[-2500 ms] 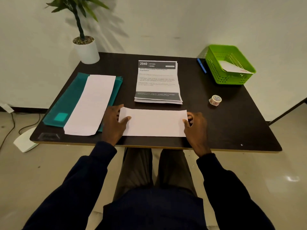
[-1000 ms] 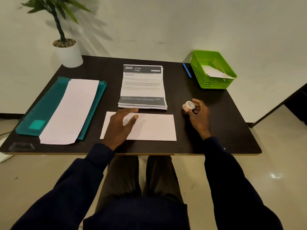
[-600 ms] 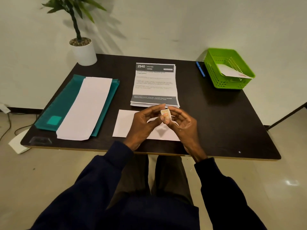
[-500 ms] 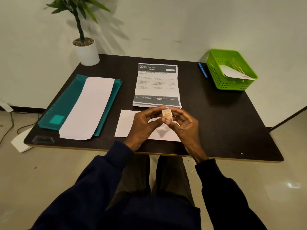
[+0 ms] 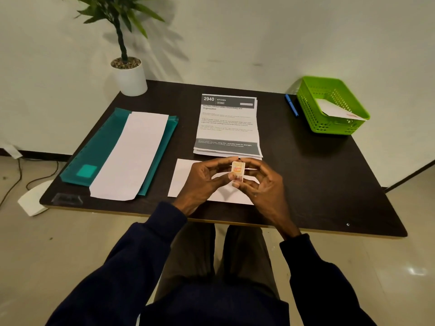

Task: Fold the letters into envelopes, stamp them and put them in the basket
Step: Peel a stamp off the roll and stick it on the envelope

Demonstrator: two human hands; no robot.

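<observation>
- Both hands, left hand [image 5: 202, 181] and right hand [image 5: 261, 184], pinch a small roll of patterned stamp tape [image 5: 237, 170] (fingertips closed on it) just above the white paper envelope [image 5: 182, 178].
- Behind the envelope lies the printed stack of letters [image 5: 227, 125]; far right of it, the green plastic basket [image 5: 329, 128].

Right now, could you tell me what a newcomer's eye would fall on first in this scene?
Most likely the small roll of patterned tape, pinched between the left hand and the right hand just above a white envelope at the table's near edge. Next, the bright green basket at the far right corner, already holding an envelope. Then the teal folder on the left.
</observation>
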